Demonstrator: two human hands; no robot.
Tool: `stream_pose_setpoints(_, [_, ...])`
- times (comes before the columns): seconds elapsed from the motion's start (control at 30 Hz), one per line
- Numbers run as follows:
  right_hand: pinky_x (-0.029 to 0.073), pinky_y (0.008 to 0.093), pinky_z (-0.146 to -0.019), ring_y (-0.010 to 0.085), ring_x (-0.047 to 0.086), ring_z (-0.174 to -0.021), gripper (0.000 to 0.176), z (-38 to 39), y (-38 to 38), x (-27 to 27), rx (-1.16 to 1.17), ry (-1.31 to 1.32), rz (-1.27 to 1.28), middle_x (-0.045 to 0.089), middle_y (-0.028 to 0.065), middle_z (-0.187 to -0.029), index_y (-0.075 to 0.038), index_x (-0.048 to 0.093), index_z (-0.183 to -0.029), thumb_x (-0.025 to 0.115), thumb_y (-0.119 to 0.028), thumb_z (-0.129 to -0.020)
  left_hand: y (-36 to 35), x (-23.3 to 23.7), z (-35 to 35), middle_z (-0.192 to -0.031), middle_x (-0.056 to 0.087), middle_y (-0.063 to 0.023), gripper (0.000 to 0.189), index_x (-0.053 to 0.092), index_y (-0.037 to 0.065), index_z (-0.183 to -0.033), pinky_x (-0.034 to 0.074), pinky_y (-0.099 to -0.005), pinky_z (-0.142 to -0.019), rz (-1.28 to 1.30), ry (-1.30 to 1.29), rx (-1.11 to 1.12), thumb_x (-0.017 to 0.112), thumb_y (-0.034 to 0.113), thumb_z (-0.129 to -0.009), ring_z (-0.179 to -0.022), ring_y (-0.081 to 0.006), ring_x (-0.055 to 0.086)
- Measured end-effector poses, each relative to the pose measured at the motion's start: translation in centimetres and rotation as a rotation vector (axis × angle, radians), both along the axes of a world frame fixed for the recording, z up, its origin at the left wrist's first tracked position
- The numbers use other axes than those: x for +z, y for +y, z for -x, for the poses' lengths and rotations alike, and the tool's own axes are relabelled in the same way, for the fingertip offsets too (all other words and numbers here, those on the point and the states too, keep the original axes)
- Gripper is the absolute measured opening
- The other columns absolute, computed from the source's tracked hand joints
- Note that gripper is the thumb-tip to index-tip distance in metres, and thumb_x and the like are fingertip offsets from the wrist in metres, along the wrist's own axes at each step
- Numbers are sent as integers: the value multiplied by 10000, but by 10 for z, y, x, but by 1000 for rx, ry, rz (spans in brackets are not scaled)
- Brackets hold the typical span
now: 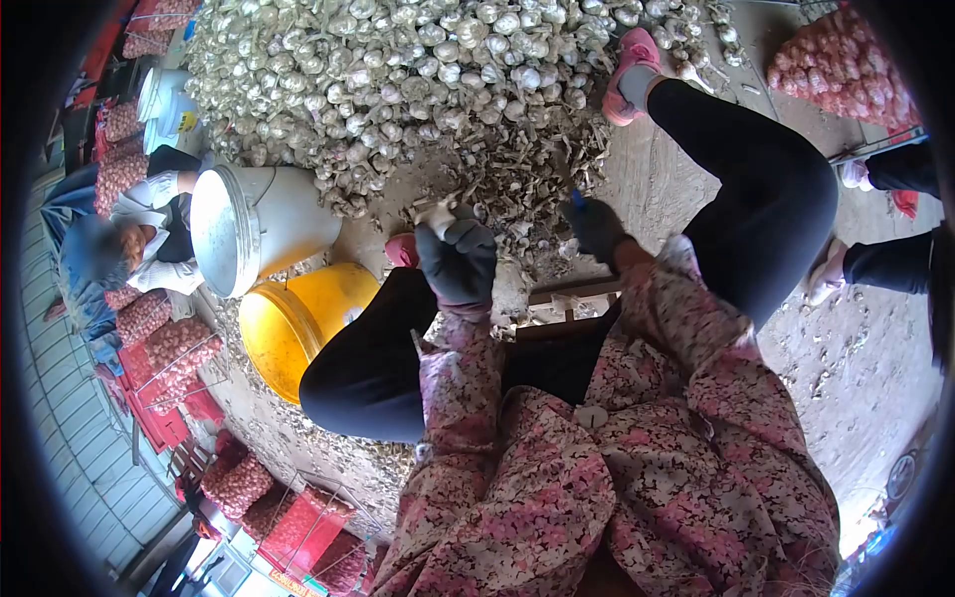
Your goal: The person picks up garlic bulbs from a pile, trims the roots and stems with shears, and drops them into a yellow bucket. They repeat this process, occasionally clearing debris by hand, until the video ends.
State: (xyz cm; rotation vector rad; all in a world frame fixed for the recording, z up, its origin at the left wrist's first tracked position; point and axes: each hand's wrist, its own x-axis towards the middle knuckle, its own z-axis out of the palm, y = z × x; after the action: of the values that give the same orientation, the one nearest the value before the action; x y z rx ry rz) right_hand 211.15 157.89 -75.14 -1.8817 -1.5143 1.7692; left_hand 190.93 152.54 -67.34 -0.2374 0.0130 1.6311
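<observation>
My left hand [458, 261], in a dark grey glove, is closed around a pale garlic bulb [435, 215] that shows at its fingertips. To its right, my right hand [595, 229], also gloved, grips a tool with a blue handle [578, 200]; the rest of the tool is blurred and points up toward the pile. Beyond both hands lies a large heap of garlic bulbs [398, 80]. Cut stems and dry scraps [527, 169] cover the floor between the hands and the heap.
A white bucket [224, 229] and a yellow bucket [284, 338] lie on their sides at the left. Another person [149, 234] sits beyond them. Red net sacks of garlic [179, 353] stand farther left, another sack [846, 70] at upper right. People's legs [890, 264] show at right.
</observation>
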Motion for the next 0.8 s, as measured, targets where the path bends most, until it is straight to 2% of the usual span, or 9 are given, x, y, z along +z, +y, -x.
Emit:
stream_pose_setpoints(0.03, [486, 362, -629, 218, 644, -659, 434, -7, 8, 10, -58, 16, 115, 647, 128, -674, -45, 659, -860, 537, -459, -898, -4, 0, 5, -990, 576, -65, 311, 527, 24, -1142, 445, -278, -690, 4, 6, 6, 586, 248, -934, -718, -139, 507])
stream_pose_setpoints(0.1, [496, 371, -650, 236, 639, -663, 384, -3, 8, 25, 49, -15, -3, 645, 138, -711, -49, 641, -905, 573, -426, -890, -7, 13, 10, -949, 568, -67, 276, 530, 24, -1110, 432, -273, -686, 274, 452, -51, 586, 228, -933, -719, -141, 502])
stream_pose_setpoints(0.13, [498, 376, -665, 251, 640, -689, 370, 2, 3, 46, 57, 119, -120, 644, 141, -746, -44, 621, -935, 598, -409, -881, -7, 4, 13, -978, 569, -35, 194, 557, 103, -1071, 419, -256, -676, 245, 609, -81, 620, 197, -913, -745, -125, 515])
stream_pose_setpoints(0.27, [504, 379, -731, 280, 643, -815, 471, 6, -9, 61, 182, 172, -450, 638, 139, -903, -28, 528, -1125, 697, -345, -820, -18, -37, 18, -932, 605, -54, 205, 567, 46, -1091, 462, -292, -624, 320, 1124, -93, 611, 139, -913, -743, -140, 549])
stream_pose_setpoints(0.43, [487, 415, -780, 318, 632, -883, 601, 0, -9, 83, 423, 19, -761, 629, 155, -1016, -27, 489, -1223, 733, -328, -764, -14, -53, 14, -1062, 634, -72, 350, 547, 61, -1181, 532, -310, -706, 334, 1048, -128, 679, 76, -858, -898, -177, 629])
stream_pose_setpoints(0.5, [463, 441, -793, 319, 611, -883, 660, 2, -6, 83, 584, -182, -764, 613, 157, -1030, -15, 477, -1251, 733, -340, -737, -12, -77, 25, -1094, 634, -69, 374, 532, 61, -1201, 544, -317, -761, 351, 1342, -110, 679, 69, -857, -967, -192, 632])
stream_pose_setpoints(0.57, [456, 440, -792, 324, 603, -878, 678, 1, -5, 87, 600, -229, -774, 607, 164, -1023, -9, 471, -1261, 729, -348, -734, -11, -67, 25, -1129, 625, -89, 404, 518, 44, -1214, 538, -313, -797, 369, 1295, -163, 674, 39, -842, -999, -191, 627])
stream_pose_setpoints(0.63, [449, 440, -792, 328, 594, -874, 697, 2, -5, 88, 613, -277, -782, 601, 170, -1016, -3, 464, -1271, 725, -357, -730, -9, -49, 17, -1114, 631, -95, 423, 507, 16, -1211, 527, -297, -812, 442, 1961, -140, 668, 34, -821, -969, -191, 637])
stream_pose_setpoints(0.8, [446, 440, -804, 335, 592, -890, 693, 1, -6, 84, 698, -297, -689, 604, 177, -997, 3, 459, -1280, 706, -361, -745, -5, -15, 0, -1146, 620, -132, 541, 453, 4, -1230, 478, -308, -923, 439, 1925, -281, 706, 34, -753, -1065, -216, 612])
